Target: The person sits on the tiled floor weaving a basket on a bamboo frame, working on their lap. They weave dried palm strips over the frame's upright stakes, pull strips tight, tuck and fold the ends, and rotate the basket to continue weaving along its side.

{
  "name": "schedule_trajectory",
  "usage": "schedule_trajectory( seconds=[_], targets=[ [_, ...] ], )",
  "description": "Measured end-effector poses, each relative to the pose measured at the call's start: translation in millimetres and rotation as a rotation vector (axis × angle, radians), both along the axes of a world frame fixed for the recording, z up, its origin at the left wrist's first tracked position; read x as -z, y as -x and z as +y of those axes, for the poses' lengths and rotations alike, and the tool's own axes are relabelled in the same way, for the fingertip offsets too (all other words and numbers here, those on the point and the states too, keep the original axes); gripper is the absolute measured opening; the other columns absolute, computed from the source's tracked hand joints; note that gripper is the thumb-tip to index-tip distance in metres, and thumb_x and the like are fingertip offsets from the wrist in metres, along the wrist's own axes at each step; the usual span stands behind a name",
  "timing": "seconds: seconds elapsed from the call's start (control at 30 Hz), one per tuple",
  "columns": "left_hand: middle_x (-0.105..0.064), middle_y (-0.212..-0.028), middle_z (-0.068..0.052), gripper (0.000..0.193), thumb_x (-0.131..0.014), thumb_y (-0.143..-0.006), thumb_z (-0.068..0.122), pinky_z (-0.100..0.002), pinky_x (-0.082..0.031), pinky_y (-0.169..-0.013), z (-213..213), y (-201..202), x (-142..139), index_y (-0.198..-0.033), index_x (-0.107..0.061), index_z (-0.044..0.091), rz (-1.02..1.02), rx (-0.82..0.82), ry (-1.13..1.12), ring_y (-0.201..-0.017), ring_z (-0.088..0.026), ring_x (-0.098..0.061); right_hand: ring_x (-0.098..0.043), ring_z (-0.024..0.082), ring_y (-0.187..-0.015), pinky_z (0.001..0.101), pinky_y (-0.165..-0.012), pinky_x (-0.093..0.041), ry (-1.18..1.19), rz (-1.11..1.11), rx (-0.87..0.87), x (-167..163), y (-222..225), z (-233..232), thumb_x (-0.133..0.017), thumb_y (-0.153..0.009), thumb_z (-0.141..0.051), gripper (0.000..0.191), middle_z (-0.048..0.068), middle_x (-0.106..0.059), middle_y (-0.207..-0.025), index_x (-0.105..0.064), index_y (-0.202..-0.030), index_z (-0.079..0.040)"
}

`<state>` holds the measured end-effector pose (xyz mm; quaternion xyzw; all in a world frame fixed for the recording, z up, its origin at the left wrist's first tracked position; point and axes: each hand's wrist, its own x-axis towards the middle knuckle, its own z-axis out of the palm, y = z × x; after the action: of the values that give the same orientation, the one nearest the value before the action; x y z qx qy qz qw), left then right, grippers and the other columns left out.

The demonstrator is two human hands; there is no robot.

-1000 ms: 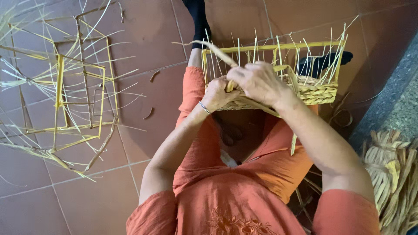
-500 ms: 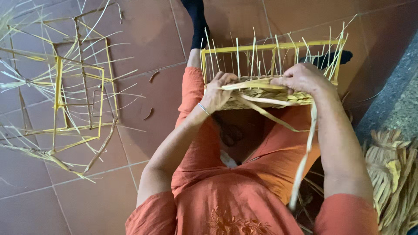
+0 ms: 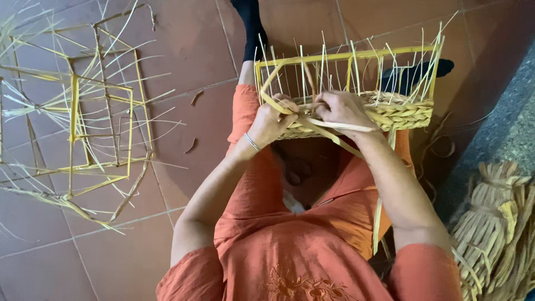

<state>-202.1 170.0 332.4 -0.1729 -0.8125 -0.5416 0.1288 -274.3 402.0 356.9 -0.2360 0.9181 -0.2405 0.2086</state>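
Observation:
A half-woven straw basket [image 3: 401, 108] rests on my lap, with a yellow frame and thin upright stakes above a braided lower band. My left hand [image 3: 273, 120] grips the basket's near left corner, a thin bracelet on the wrist. My right hand [image 3: 343, 108] is closed on a flat yellow straw strand [image 3: 340, 125] at the basket's near wall; the strand runs across and trails down over my right thigh. I sit on the floor in orange clothes, legs stretched out in dark socks.
An empty yellow wire-and-straw frame [image 3: 78, 117] lies on the reddish tiled floor at the left. A bundle of dried straw [image 3: 496, 223] lies at the right on a grey strip. Small straw scraps [image 3: 192, 145] lie on the tiles.
My right hand has come back from the basket's right side to its middle, pulling the strand in along the near wall. My left hand has stayed at the left corner.

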Motion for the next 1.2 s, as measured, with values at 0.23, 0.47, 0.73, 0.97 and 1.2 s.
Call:
schedule_trajectory(
  seconds=[0.23,0.47,0.73,0.97,1.2],
  targets=[
    [-0.069,-0.108,-0.012,0.009,-0.067,-0.092,0.002,-0.036,-0.061,-0.067,5.4,-7.8,30.0,-0.099,-0.062,0.006,0.158,-0.004,0.490,-0.087,-0.026,-0.072,-0.053,0.020,-0.057,0.0402,-0.063,-0.043,-0.150,0.265,0.015,26.2,-5.3,-22.6,-0.072,-0.095,-0.041,0.033,0.003,-0.062,-0.063,-0.064,-0.081,-0.012],
    [-0.066,-0.081,-0.012,0.016,-0.064,-0.097,0.013,-0.036,-0.055,-0.048,4.2,12.8,27.4,-0.108,-0.062,0.002,-0.006,0.028,0.795,-0.062,-0.023,-0.068,-0.049,0.019,-0.053,0.0399,-0.054,-0.040,-0.187,0.247,-0.008,47.8,-22.7,-15.0,-0.069,-0.101,-0.053,0.044,0.002,-0.056,-0.061,-0.061,-0.083,-0.014],
    [-0.068,-0.065,-0.008,0.017,-0.064,-0.094,0.026,-0.040,-0.052,-0.061,17.3,56.2,-6.3,-0.090,-0.067,0.010,-0.230,-0.015,0.925,-0.066,-0.022,-0.068,-0.061,0.016,-0.056,0.0356,-0.051,-0.050,0.131,0.370,0.075,27.2,-36.5,-2.0,-0.076,-0.092,-0.047,0.024,0.002,-0.070,-0.071,-0.081,-0.099,-0.025],
    [-0.072,-0.084,-0.011,0.010,-0.063,-0.094,0.014,-0.042,-0.057,-0.079,27.9,74.2,-22.0,-0.097,-0.073,0.011,-0.322,0.164,1.025,-0.081,-0.025,-0.072,-0.067,0.025,-0.057,0.0392,-0.055,-0.053,0.233,0.418,0.130,5.0,-51.1,5.9,-0.074,-0.097,-0.038,0.022,0.008,-0.071,-0.070,-0.082,-0.096,-0.017],
    [-0.070,-0.106,-0.015,0.030,-0.075,-0.085,0.029,-0.036,-0.055,-0.096,20.9,83.9,-24.4,-0.105,-0.075,0.006,-0.730,-0.019,0.874,-0.105,-0.031,-0.068,-0.065,0.031,-0.056,0.0457,-0.058,-0.051,0.028,0.218,0.192,10.4,-49.8,11.9,-0.076,-0.096,-0.047,0.042,0.014,-0.067,-0.063,-0.075,-0.075,-0.010]
  ],
)
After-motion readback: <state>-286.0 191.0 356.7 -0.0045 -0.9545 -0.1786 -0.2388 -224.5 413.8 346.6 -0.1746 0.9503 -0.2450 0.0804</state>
